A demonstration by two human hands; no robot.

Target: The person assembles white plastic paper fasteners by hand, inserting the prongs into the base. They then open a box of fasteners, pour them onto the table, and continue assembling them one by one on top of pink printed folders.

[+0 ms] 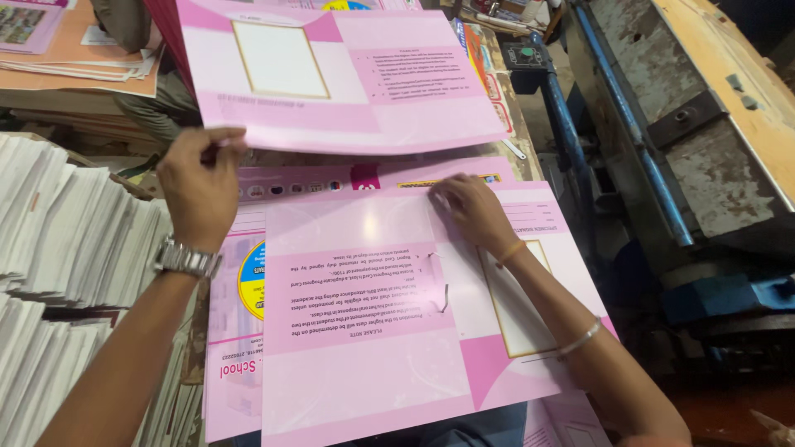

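**Two hands on pink printed sheets**

The left hand (pixel 201 189) is closed on the near left corner of a raised pink sheet (pixel 348 74), fingers curled over its edge, holding it lifted and tilted above the work surface. A metal watch (pixel 187 258) sits on that wrist. The raised sheet carries a pale framed rectangle on its left half and a block of small print on its right.

The right hand (pixel 472 211) lies flat, fingers spread and pressed down on the top pink sheet (pixel 397 331) of a pile; it grips nothing, only touches the paper near the sheet's far edge. A thin bangle (pixel 580 337) and a cord ring the right forearm. The top sheet lies near the person, slightly skewed on the pile of pink sheets (pixel 236 364) under it, whose left part shows a yellow and blue round badge.

To the left stand stacks of white paper (pixel 70 240), fanned at their edges. To the right is a worn metal machine (pixel 704 157) with blue bars. At the far left, more printed sheets lie on a brown board (pixel 91 62).
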